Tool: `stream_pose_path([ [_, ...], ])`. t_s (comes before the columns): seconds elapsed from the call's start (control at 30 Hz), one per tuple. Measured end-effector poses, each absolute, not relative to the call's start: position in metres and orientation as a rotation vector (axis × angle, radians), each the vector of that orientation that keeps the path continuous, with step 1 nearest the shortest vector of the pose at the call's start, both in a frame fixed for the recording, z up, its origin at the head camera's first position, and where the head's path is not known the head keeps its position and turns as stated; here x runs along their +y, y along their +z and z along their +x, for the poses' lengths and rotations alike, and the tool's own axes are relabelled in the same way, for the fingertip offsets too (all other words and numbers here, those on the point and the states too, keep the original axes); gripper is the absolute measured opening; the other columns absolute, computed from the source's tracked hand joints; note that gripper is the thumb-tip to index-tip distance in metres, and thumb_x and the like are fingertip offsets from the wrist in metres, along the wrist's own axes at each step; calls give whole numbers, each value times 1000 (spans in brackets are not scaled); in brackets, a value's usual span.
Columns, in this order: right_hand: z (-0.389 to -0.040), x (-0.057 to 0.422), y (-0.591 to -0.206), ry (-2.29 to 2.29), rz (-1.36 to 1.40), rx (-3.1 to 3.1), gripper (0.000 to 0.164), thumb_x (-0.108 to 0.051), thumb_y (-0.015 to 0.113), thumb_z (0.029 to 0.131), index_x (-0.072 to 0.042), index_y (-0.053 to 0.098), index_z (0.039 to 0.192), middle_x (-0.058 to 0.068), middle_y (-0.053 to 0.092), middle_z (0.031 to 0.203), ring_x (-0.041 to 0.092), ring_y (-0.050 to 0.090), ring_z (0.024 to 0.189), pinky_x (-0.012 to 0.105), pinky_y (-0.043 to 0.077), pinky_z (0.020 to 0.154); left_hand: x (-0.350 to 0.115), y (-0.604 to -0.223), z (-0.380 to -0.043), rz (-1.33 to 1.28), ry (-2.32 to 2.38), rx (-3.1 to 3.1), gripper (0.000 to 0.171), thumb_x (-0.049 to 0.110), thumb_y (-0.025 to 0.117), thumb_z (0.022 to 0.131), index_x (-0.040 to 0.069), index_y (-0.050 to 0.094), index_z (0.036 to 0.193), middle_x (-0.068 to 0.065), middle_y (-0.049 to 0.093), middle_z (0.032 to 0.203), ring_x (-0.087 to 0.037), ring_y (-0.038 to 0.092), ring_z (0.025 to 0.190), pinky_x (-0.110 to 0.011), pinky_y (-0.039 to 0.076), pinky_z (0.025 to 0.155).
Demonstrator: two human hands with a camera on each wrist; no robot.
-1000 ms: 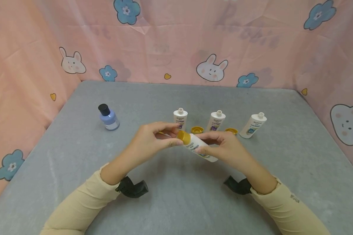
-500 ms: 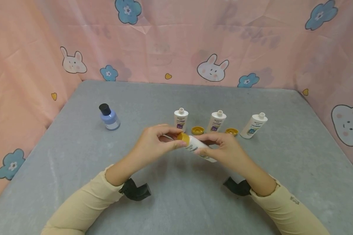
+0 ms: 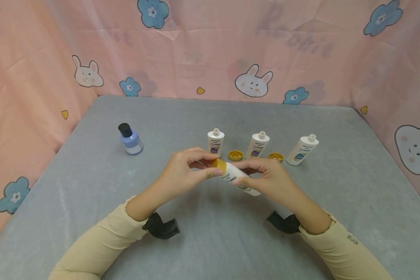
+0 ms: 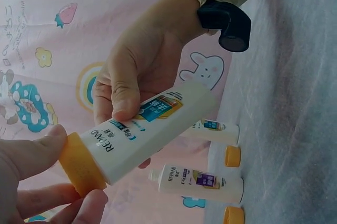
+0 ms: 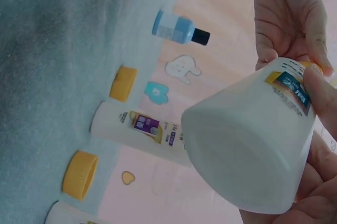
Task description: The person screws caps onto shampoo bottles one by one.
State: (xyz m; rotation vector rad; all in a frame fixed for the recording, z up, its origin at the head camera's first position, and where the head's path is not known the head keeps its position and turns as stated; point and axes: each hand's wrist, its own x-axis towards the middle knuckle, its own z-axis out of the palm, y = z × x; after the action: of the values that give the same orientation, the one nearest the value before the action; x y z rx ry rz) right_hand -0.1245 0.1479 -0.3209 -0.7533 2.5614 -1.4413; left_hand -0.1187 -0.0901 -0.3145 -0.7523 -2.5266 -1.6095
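Over the middle of the table, a white REPAND bottle [image 3: 246, 189] is held tilted, its cap end up and to the left. My right hand [image 3: 271, 179] grips the body between thumb and fingers. At the upper end my left hand [image 3: 185, 171] pinches the gold cap [image 3: 219, 165]. The left wrist view shows the cap [image 4: 81, 163] against the bottle's shoulder, so the neck is hidden. In the right wrist view the bottle's base [image 5: 242, 155] faces the camera.
Behind the hands stand three uncapped white bottles: left [image 3: 215, 143], middle [image 3: 258, 144] and right [image 3: 302, 150]. Between them lie two gold caps, one left [image 3: 235, 155] and one right [image 3: 276, 156]. A blue bottle with a black cap [image 3: 131, 140] stands at the left.
My left fingers have shifted slightly right and resettled on the gold cap. My right hand and the bottle have stayed nearly in place.
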Motion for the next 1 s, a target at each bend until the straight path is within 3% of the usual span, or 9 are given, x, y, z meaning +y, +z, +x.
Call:
stream_pose_path([
  [1.0,-126,154,-315,-1462,-699,2354,30,-15,80,84,-3,75,111,12,76,99,14,70,84,30,60,73,-94,-316,-121,-1082,-1594,-2338,37,1,83,77,-5,71,111,-15,72,104,-20,70,89,-26,61,82],
])
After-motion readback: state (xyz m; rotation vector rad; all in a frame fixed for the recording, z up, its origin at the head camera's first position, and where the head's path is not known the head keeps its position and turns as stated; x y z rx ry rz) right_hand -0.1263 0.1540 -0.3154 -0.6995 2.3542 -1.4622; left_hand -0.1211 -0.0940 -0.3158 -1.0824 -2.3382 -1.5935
